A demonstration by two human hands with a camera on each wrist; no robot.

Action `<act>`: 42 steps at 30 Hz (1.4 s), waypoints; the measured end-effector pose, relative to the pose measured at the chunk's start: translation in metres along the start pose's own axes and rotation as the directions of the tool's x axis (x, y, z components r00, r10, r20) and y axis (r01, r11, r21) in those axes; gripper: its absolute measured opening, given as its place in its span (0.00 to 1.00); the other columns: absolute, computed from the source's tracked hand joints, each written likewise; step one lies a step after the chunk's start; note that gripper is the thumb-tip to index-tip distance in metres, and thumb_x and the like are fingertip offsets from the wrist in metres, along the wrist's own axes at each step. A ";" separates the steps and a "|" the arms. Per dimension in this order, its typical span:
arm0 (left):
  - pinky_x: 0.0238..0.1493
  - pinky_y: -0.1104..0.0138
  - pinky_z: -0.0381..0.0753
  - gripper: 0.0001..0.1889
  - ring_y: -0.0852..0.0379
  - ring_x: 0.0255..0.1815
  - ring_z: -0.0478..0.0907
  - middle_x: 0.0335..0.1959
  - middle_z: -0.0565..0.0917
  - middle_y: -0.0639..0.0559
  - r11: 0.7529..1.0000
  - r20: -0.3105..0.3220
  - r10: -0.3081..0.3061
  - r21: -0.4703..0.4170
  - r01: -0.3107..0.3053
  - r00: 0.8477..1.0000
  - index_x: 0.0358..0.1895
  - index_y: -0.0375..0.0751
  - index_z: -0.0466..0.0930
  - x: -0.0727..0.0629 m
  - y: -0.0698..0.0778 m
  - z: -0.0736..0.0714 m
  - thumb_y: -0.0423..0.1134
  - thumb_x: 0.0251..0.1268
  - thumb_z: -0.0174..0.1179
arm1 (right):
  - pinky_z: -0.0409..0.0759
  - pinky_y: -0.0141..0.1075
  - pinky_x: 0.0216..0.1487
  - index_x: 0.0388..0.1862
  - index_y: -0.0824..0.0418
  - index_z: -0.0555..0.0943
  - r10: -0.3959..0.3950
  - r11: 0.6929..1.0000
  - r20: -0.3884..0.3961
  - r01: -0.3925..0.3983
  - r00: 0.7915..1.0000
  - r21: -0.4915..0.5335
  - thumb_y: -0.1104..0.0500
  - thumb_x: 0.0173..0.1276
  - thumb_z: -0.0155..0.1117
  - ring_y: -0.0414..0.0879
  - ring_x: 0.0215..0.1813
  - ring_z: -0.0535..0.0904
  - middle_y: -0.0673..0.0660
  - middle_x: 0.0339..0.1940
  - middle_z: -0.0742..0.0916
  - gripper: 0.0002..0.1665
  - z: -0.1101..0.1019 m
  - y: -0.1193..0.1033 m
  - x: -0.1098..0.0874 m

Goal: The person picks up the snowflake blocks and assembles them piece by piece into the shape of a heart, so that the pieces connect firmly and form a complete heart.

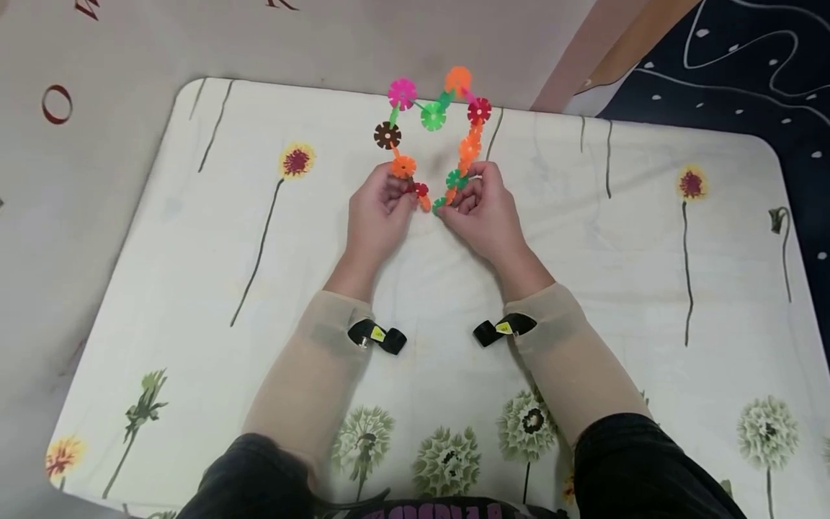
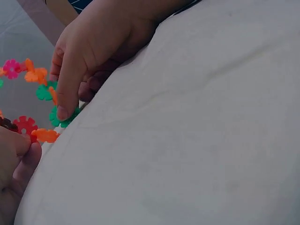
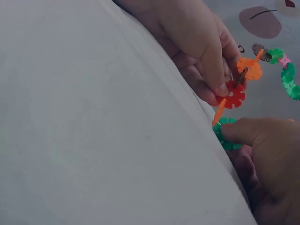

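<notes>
A chain of slotted plastic snowflake discs in orange, green, pink, red and brown curves in a loop beyond both hands. My left hand pinches a red disc near one end, between thumb and fingers. An orange disc sticks out past it. My right hand pinches a green disc at the other end, its thumb flat on the face. In the right wrist view the orange disc's edge meets the green disc; whether they are slotted together I cannot tell. My right fingers are partly hidden behind the discs.
Under the arms lies a table with a white, flower-printed cloth. A pale wall with letters stands along the far edge. A dark patterned surface lies at the far right. Each wrist carries a small black camera.
</notes>
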State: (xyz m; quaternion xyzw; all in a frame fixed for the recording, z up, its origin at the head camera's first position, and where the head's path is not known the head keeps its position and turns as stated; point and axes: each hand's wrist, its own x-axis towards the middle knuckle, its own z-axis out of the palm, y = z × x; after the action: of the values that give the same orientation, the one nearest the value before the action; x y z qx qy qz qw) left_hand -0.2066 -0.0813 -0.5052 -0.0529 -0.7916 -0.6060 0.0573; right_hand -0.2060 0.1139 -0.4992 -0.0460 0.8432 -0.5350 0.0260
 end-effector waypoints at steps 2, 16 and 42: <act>0.51 0.66 0.87 0.15 0.52 0.44 0.86 0.42 0.84 0.41 1.000 -0.003 -0.014 -0.025 0.014 1.000 0.57 0.30 0.79 0.001 0.000 -0.001 0.19 0.70 0.60 | 0.79 0.33 0.38 0.70 0.58 0.61 0.010 1.000 -0.051 -0.009 0.999 0.023 0.63 0.63 0.81 0.48 0.32 0.77 0.55 0.45 0.80 0.45 0.002 -0.002 0.000; 0.48 0.65 0.88 0.14 0.50 0.40 0.86 0.40 0.84 0.41 0.994 0.051 -0.069 -0.081 0.073 0.996 0.55 0.32 0.79 0.001 0.002 0.000 0.24 0.68 0.65 | 0.73 0.40 0.30 0.42 0.56 0.88 -0.175 0.818 -0.006 0.141 0.985 -0.558 0.46 0.67 0.75 0.46 0.31 0.77 0.52 0.31 0.84 0.16 0.017 -0.021 -0.012; 0.33 0.69 0.84 0.14 0.52 0.27 0.81 0.27 0.83 0.45 0.978 0.100 -0.190 -0.074 0.198 0.977 0.52 0.38 0.87 -0.002 0.005 -0.004 0.24 0.65 0.66 | 0.78 0.43 0.32 0.26 0.65 0.91 -0.527 0.793 -0.017 0.484 0.850 -0.370 0.65 0.65 0.73 0.52 0.29 0.80 0.57 0.23 0.88 0.07 0.021 -0.002 -0.010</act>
State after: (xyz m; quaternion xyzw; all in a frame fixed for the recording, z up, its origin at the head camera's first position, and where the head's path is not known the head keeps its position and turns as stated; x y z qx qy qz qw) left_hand -0.2041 -0.0843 -0.4994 -0.0057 -0.7689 -0.6380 -0.0410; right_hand -0.1940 0.0950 -0.5067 -0.2417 0.8818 -0.3642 -0.1770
